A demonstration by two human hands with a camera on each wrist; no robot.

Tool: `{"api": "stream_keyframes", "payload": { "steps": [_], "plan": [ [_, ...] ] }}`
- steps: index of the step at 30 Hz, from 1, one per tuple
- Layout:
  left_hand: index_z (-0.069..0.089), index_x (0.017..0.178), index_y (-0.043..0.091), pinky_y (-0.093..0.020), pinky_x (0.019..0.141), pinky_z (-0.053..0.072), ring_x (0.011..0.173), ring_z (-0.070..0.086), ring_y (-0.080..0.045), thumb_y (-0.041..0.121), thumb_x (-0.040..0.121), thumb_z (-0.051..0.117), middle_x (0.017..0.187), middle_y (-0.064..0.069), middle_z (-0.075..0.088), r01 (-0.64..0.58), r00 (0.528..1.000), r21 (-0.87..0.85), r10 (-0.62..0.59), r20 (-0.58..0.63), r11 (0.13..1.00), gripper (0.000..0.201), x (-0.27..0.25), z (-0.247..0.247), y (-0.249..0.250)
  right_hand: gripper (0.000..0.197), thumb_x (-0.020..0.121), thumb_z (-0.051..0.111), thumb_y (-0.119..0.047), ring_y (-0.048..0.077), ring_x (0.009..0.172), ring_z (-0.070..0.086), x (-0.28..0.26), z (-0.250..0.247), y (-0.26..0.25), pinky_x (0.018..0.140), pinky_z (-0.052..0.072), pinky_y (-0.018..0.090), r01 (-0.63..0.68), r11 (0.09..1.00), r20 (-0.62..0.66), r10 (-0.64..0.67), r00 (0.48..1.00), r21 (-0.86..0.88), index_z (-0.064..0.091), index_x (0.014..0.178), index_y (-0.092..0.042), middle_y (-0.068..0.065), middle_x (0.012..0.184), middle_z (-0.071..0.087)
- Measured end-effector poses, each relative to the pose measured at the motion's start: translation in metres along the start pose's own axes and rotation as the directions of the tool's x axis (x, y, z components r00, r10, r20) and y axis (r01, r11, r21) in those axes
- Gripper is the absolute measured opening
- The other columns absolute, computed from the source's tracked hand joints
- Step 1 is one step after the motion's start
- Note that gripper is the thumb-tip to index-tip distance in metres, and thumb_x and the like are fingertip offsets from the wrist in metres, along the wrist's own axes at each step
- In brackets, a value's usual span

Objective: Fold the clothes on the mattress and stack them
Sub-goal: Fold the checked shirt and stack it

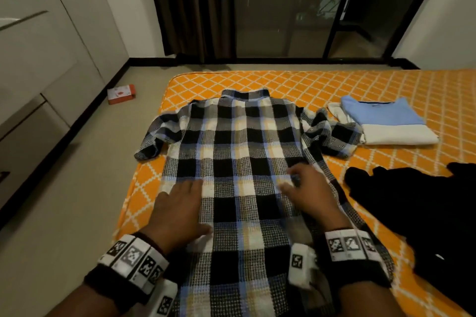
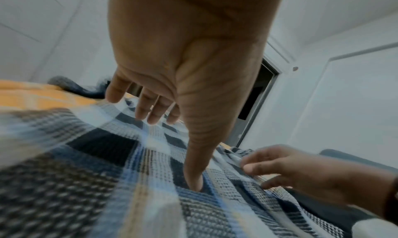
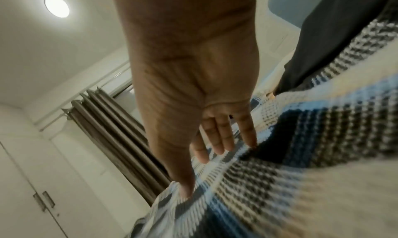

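A black, white and blue plaid shirt (image 1: 239, 152) lies spread back-up on the orange mattress (image 1: 386, 85), collar at the far end, sleeves out to both sides. My left hand (image 1: 180, 203) rests flat on the shirt's left half, fingers straight, thumb pressing the cloth (image 2: 193, 182). My right hand (image 1: 306, 185) lies on the right half, fingers stretched over the fabric (image 3: 226, 139). A folded blue and white garment (image 1: 389, 121) sits at the far right. A black garment (image 1: 417, 203) lies crumpled at the near right.
The mattress's left edge runs beside bare floor, where a small orange and white box (image 1: 121, 94) lies. Dark curtains (image 1: 195, 8) and a glass sliding door (image 1: 288, 8) stand beyond the mattress. White cupboards (image 1: 38, 59) line the left wall.
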State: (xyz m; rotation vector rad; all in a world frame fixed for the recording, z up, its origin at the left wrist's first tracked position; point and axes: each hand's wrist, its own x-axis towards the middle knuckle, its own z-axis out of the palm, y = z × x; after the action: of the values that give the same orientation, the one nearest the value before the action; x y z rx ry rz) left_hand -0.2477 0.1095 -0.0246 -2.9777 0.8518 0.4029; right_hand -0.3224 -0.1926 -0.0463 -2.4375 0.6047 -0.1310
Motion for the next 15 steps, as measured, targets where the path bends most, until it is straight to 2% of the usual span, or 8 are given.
{"api": "stream_keyframes", "payload": {
  "steps": [2,3,5,6,9,12,14,15],
  "plan": [
    [0.004,0.164,0.021,-0.052,0.123,0.023,0.156,0.017,-0.025,0.078,0.076,0.069,0.170,-0.002,0.012,-0.109,0.993,-0.076,0.111,0.035,0.991,0.123,0.026,-0.004,0.014,0.077,0.083,0.078,-0.061,0.028,0.142,0.046,0.005,0.021,0.008,0.109,0.045,0.046,0.061,0.991,0.175,-0.039,0.984,-0.122,0.052,0.144,-0.022,0.006,0.153,0.049],
    [-0.001,0.164,0.023,-0.055,0.126,0.014,0.158,0.007,-0.022,0.080,0.075,0.067,0.172,0.001,0.004,-0.152,0.986,-0.086,0.157,0.056,0.985,0.126,0.042,-0.005,0.017,0.089,0.084,0.071,-0.070,0.029,0.154,0.028,0.007,0.027,0.016,0.119,0.032,0.051,0.052,0.978,0.233,-0.004,0.972,-0.200,0.041,0.154,-0.025,0.007,0.166,0.031],
    [-0.010,0.164,0.026,-0.061,0.125,0.000,0.159,-0.008,-0.021,0.088,0.069,0.064,0.172,0.003,-0.011,-0.157,0.979,-0.096,0.167,0.116,0.983,0.135,0.076,-0.007,0.010,0.108,0.083,0.054,-0.085,0.027,0.161,-0.004,0.012,0.030,0.030,0.125,0.008,0.058,-0.047,0.956,0.273,0.130,0.953,-0.291,0.013,0.166,-0.030,0.004,0.175,-0.005],
    [-0.014,0.163,0.026,-0.062,0.124,-0.002,0.158,-0.013,-0.022,0.092,0.064,0.062,0.172,0.002,-0.017,-0.111,0.981,-0.092,0.124,0.151,0.990,0.141,0.091,-0.006,0.000,0.114,0.081,0.045,-0.092,0.028,0.160,-0.011,0.012,0.030,0.036,0.125,0.003,0.059,-0.097,0.940,0.260,0.188,0.947,-0.328,0.003,0.167,-0.031,0.003,0.174,-0.013],
    [-0.023,0.160,0.027,-0.065,0.124,0.001,0.156,-0.022,-0.028,0.102,0.051,0.057,0.167,0.000,-0.032,0.039,0.971,-0.023,-0.033,0.236,0.999,0.155,0.116,0.004,-0.052,0.124,0.071,0.023,-0.103,0.037,0.158,-0.018,0.013,0.028,0.044,0.126,-0.002,0.060,-0.200,0.901,0.213,0.298,0.931,-0.386,-0.011,0.165,-0.031,0.006,0.171,-0.024],
    [-0.030,0.157,0.032,-0.063,0.124,-0.001,0.154,-0.027,-0.031,0.102,0.048,0.060,0.163,0.003,-0.039,0.148,0.962,-0.031,-0.137,0.235,0.988,0.158,0.115,0.014,-0.097,0.127,0.067,0.018,-0.105,0.040,0.156,-0.021,0.010,0.025,0.042,0.124,-0.005,0.062,-0.273,0.882,0.198,0.368,0.908,-0.384,-0.015,0.164,-0.030,0.009,0.170,-0.029],
    [-0.026,0.159,0.031,-0.062,0.125,0.007,0.158,-0.015,-0.030,0.107,0.041,0.054,0.167,0.008,-0.029,0.174,0.958,0.007,-0.171,0.229,0.985,0.162,0.119,0.014,-0.116,0.126,0.069,0.016,-0.104,0.042,0.156,-0.021,0.010,0.028,0.037,0.123,-0.005,0.063,-0.296,0.871,0.187,0.391,0.901,-0.393,-0.016,0.164,-0.028,0.011,0.169,-0.029],
    [-0.015,0.162,0.029,-0.060,0.124,0.015,0.159,-0.001,-0.029,0.108,0.039,0.053,0.171,0.007,-0.013,0.184,0.957,-0.011,-0.177,0.230,0.983,0.162,0.123,0.006,-0.118,0.125,0.070,0.016,-0.103,0.043,0.156,-0.021,0.010,0.030,0.035,0.123,-0.005,0.064,-0.306,0.866,0.174,0.397,0.901,-0.395,-0.015,0.164,-0.027,0.013,0.169,-0.028]
  ]
}}
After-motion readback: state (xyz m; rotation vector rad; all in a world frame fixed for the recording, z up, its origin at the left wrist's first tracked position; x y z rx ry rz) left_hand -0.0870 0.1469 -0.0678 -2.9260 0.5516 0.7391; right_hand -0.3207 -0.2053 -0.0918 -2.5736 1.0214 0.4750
